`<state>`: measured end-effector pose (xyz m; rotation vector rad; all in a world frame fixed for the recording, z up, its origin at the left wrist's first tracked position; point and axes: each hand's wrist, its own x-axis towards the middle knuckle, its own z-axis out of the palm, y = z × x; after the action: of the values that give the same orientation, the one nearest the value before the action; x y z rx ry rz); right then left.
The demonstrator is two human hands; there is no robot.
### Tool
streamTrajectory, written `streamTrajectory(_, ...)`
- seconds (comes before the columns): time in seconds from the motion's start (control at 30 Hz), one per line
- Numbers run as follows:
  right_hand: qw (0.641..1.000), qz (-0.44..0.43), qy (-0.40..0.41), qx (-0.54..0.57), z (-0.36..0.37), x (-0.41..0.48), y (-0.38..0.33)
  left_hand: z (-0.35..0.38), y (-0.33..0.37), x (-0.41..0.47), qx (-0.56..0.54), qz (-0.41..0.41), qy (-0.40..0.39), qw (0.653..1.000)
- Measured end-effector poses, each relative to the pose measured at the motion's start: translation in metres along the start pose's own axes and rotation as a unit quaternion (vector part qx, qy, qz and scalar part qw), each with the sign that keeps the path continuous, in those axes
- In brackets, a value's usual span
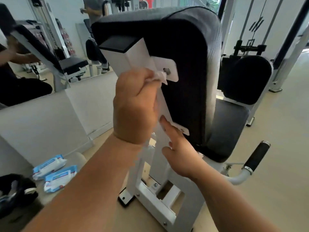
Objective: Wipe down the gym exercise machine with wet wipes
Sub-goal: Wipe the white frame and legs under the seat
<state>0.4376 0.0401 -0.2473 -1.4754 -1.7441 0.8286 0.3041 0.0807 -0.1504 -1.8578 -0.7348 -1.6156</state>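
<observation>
1. My left hand grips a crumpled wet wipe, pressing it on the white post at frame centre, beside the bracket bolt.
2. My right hand, just below, is relaxed, its forefinger touching the post.
3. Wipe packs lie on the floor, lower left.

The left forearm rises bare from the lower left, wrist straight, the back of the left hand towards the camera and its fingers curled tight round a crumpled wipe. The right hand sits lower, just beside it, index finger stretched upward; its other fingers seem loosely bent, though blur obscures them
</observation>
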Motion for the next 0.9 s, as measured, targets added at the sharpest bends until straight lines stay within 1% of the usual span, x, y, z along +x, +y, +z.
streamTrajectory(0.07, 1.000, -0.003, 0.001, 0.008, 0.003, -0.010, 0.007, 0.005, -0.012, -0.010, 0.081, 0.110, -0.050, 0.989)
streamTrajectory(0.1, 1.000, -0.002, 0.000, 0.008, 0.005, -0.015, 0.012, 0.006, -0.018, -0.019, 0.121, 0.143, -0.091, 0.978)
streamTrajectory(0.17, 1.000, -0.004, 0.006, 0.007, 0.008, -0.024, 0.020, 0.000, -0.025, -0.035, 0.204, 0.169, -0.195, 0.944)
streamTrajectory(0.23, 0.999, -0.007, 0.024, 0.020, 0.009, -0.027, 0.028, -0.009, -0.028, -0.041, 0.265, 0.167, -0.265, 0.912)
streamTrajectory(0.3, 0.998, -0.001, 0.050, 0.034, 0.008, -0.027, 0.033, -0.018, -0.027, -0.037, 0.285, 0.151, -0.280, 0.904)
streamTrajectory(0.43, 0.996, -0.004, 0.072, 0.047, 0.010, -0.023, 0.032, -0.022, -0.022, -0.027, 0.309, 0.125, -0.264, 0.905)
streamTrajectory(0.5, 0.996, -0.019, 0.081, 0.021, 0.012, -0.020, 0.031, -0.015, -0.020, -0.032, 0.310, 0.130, -0.299, 0.893)
streamTrajectory(0.57, 0.996, -0.031, 0.078, -0.011, 0.013, -0.017, 0.032, -0.007, -0.018, -0.048, 0.305, 0.158, -0.367, 0.864)
streamTrajectory(0.6, 0.997, -0.032, 0.068, -0.020, 0.014, -0.015, 0.034, -0.003, -0.017, -0.058, 0.306, 0.175, -0.407, 0.843)
streamTrajectory(0.67, 0.998, -0.018, 0.043, -0.030, 0.015, -0.013, 0.042, 0.004, -0.011, -0.083, 0.306, 0.216, -0.488, 0.788)
streamTrajectory(0.7, 0.999, -0.007, 0.034, -0.031, 0.017, -0.013, 0.048, 0.007, -0.010, -0.095, 0.304, 0.233, -0.522, 0.762)
streamTrajectory(0.73, 0.999, 0.006, 0.028, -0.033, 0.019, -0.014, 0.055, 0.010, -0.009, -0.103, 0.300, 0.244, -0.545, 0.744)
streamTrajectory(0.77, 0.999, 0.022, 0.023, -0.035, 0.021, -0.016, 0.062, 0.011, -0.011, -0.109, 0.294, 0.245, -0.554, 0.739)
streamTrajectory(0.83, 0.997, 0.058, 0.021, -0.046, 0.022, -0.022, 0.076, 0.012, -0.016, -0.112, 0.291, 0.233, -0.540, 0.755)
streamTrajectory(0.9, 0.992, 0.076, 0.046, -0.086, 0.019, -0.027, 0.087, 0.014, -0.020, -0.116, 0.285, 0.214, -0.530, 0.770)
